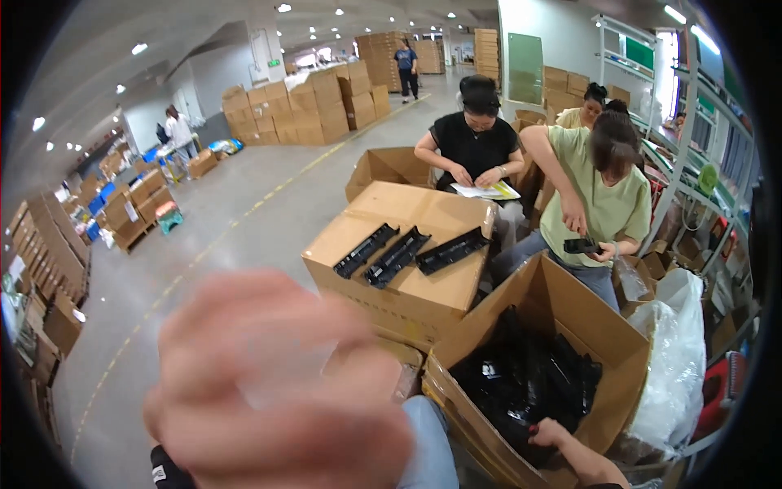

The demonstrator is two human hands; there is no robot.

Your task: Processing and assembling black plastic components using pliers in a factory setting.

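My left hand (277, 391) is raised very close to the camera, large and smeared by motion. Its fingers look curled, with a pale patch among them, but I cannot make out whether it holds anything. At the lower right, my right hand (555, 433) is closed around a small red-and-black tool handle (534, 429); the rest of that tool is hidden. It reaches over the near side of an open cardboard box (615, 342), just above a heap of glossy black plastic parts (521, 375).
Three long black plastic housings (397, 256) lie on a closed carton (423, 212) ahead. Beyond it sits a person in black (476, 143) handling papers; a person in green (603, 183) holds a black part (581, 245). Clear plastic wrap (672, 367) hangs beside the box.
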